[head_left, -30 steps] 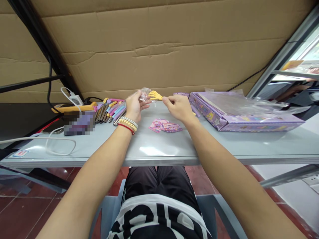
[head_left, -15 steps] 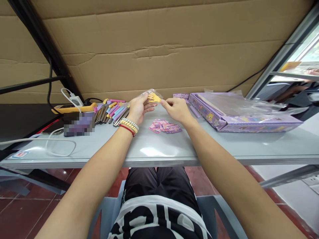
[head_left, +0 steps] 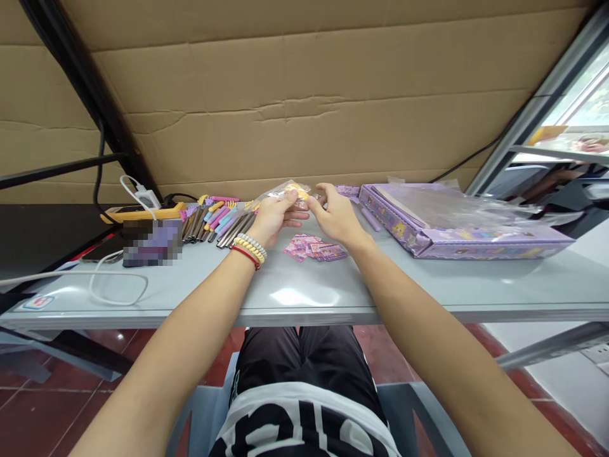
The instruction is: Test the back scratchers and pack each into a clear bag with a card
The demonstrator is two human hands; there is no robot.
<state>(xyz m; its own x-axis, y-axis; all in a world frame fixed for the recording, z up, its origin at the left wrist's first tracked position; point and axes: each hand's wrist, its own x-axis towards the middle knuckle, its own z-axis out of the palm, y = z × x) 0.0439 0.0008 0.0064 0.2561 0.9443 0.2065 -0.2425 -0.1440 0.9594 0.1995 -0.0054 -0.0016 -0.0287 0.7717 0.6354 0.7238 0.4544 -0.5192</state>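
Both my hands meet above the far middle of the grey table. My left hand, with bead bracelets on its wrist, pinches a small clear plastic bag that holds a yellow hand-shaped toy. My right hand grips the same bag at its right end, fingers closed on the plastic. Just below the hands lies a small pile of pink and purple cards on the table.
A row of pens with coloured caps lies to the left, beside a yellow power strip with white cables. A flat purple box topped with clear plastic bags sits at the right. A cardboard wall stands behind.
The yellow toy, which stuck out of the bag between my hands, now sits inside it. My hands have closed together on the bag.
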